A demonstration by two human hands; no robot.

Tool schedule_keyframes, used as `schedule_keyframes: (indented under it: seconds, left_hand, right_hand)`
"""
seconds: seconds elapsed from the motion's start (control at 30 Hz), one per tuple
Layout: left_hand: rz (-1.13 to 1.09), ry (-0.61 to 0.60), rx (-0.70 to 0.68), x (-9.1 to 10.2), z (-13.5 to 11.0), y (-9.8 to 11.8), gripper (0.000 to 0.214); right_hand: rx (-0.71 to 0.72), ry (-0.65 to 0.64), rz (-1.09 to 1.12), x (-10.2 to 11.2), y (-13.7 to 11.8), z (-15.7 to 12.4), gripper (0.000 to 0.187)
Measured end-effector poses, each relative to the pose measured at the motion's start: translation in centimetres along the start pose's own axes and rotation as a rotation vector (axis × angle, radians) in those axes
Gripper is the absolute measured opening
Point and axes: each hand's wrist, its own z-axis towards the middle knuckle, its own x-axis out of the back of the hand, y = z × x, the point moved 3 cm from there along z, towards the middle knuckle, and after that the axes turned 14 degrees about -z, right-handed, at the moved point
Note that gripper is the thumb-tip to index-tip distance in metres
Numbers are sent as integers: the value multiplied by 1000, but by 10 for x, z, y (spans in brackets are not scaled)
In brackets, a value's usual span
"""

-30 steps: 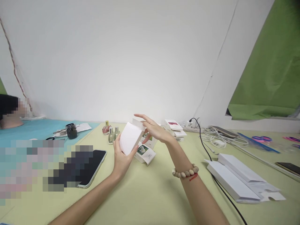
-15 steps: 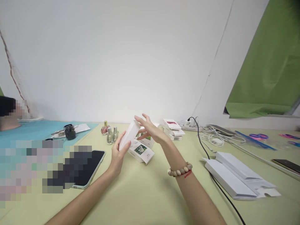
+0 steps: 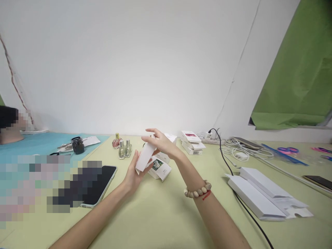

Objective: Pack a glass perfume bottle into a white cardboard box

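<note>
A small white carton (image 3: 145,155) is held up over the pale green table (image 3: 166,211), tilted with its top end away from me. My left hand (image 3: 133,174) grips its lower end from below. My right hand (image 3: 159,141), with a bead bracelet on the wrist, has its fingers closed on the carton's top end. Just behind and below lies a white box printed with a white flower (image 3: 159,167). Three small perfume bottles (image 3: 121,147) stand to the left of the carton.
A black phone (image 3: 100,185) lies at the left. Flat white cartons (image 3: 261,195) are stacked at the right, a black cable (image 3: 233,183) running past them. More small boxes (image 3: 192,141), white cords (image 3: 241,150), a dark jar (image 3: 77,145) and scissors (image 3: 286,150) sit farther back.
The carton has turned from showing its broad face to standing edge-on and tilted. My right hand came down from the top flap onto the carton's top end. Both hands sank slightly.
</note>
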Motion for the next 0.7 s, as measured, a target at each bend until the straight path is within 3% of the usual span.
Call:
schedule_keyframes:
  seconds: [0.17, 0.27, 0.47, 0.57, 0.7]
  left_hand:
    - [-261, 88, 234, -3, -2, 7, 49]
    - [-276, 137, 285, 2, 0, 11, 36]
    - [-298, 52, 243, 3, 6, 12, 28]
    - [-276, 88, 185, 3, 9, 13, 32]
    - [-266, 156, 129, 3, 14, 15, 37]
  right_hand:
    - [59, -26, -39, -10, -4, 0, 59]
    - [95, -114, -7, -13, -7, -2, 59]
    - [97, -139, 17, -14, -4, -3, 54]
    - [86, -79, 15, -14, -1, -2, 52]
    - [51, -110, 68, -14, 1, -1, 53]
